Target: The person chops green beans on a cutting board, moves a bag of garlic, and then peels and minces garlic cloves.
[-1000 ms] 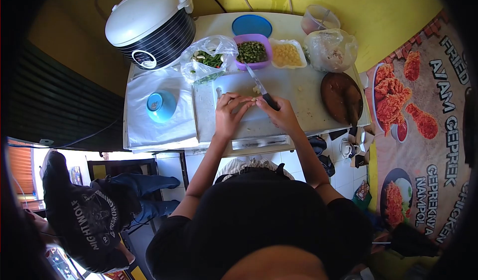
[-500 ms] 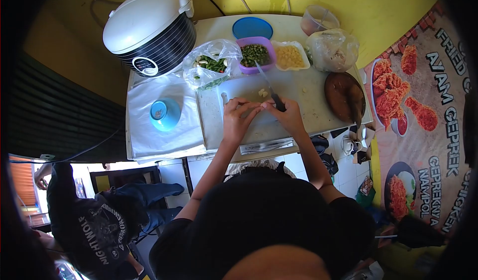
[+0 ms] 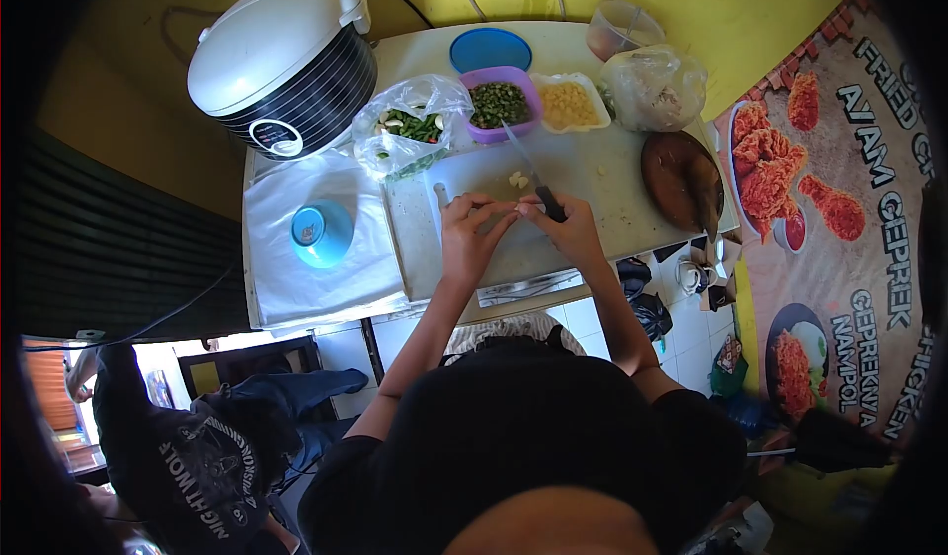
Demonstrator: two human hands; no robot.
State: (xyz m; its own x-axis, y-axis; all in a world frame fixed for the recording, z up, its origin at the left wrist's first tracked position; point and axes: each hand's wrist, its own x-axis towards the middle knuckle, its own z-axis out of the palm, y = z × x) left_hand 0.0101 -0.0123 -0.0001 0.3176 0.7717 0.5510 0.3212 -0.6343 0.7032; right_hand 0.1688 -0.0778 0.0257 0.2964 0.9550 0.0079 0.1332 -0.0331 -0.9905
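Note:
Over the near part of a pale cutting board (image 3: 469, 175), my left hand (image 3: 472, 229) and my right hand (image 3: 568, 229) meet at the fingertips. A small pale piece, probably garlic, is pinched between them. My right hand also holds a knife (image 3: 550, 202) by its black handle, blade pointing away towards a purple tub (image 3: 534, 125) of chopped greens. Peeled pale cloves (image 3: 517, 180) lie on the board just beyond my fingers. Left of the tub is a plastic bag (image 3: 372, 150) with green chillies and cloves; right of it, a white tray (image 3: 600, 118) of yellow pieces.
A rice cooker (image 3: 286, 71) stands at the back left, with a blue bowl (image 3: 324, 233) nearer. At the right are a stone mortar (image 3: 662, 185), a tied bag (image 3: 654, 91) and a clear container (image 3: 624, 27). A blue lid (image 3: 491, 51) lies behind. A person (image 3: 197, 446) is at the lower left.
The view has shifted and tilted slightly, so the table items appear a little further left. Both hands keep nearly the same pose, fingertips still together.

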